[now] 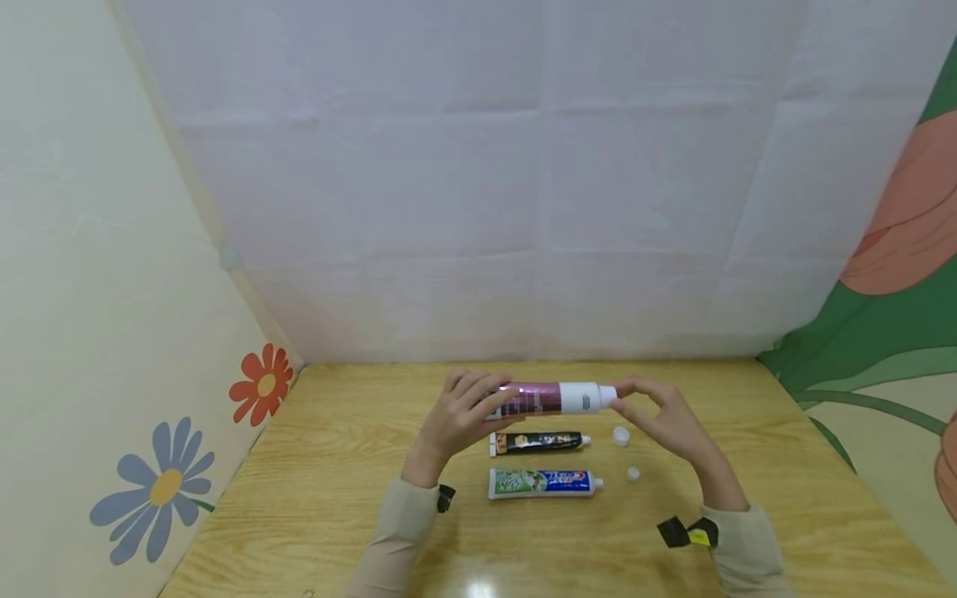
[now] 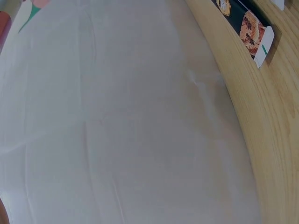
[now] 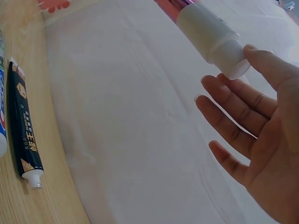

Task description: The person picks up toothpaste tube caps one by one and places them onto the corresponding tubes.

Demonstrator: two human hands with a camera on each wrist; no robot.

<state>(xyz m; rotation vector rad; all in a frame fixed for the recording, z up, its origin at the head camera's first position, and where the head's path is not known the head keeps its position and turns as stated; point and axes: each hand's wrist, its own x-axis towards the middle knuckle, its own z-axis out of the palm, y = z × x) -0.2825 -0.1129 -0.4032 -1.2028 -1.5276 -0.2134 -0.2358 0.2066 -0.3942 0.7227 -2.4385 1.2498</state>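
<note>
My left hand [image 1: 458, 415] grips the tail end of a pink-and-white toothpaste tube [image 1: 542, 399], held level above the table. At the tube's right end is a white cap [image 1: 608, 396], pinched between the thumb and forefinger of my right hand [image 1: 669, 422]. The right wrist view shows the thumb against the cap [image 3: 232, 61] and the other fingers spread loosely below. Under the raised tube lie a black toothpaste tube [image 1: 538, 443] and a green-and-blue toothpaste tube [image 1: 542, 482], both with bare nozzles pointing right. The left wrist view misses the left hand's grip.
Two loose white caps, a larger cap [image 1: 620, 436] and a smaller cap [image 1: 633, 474], lie right of the nozzles. A wooden table [image 1: 299, 498] carries everything. White sheeting [image 1: 478, 183] hangs behind, and a flower-painted wall [image 1: 90, 332] stands at the left.
</note>
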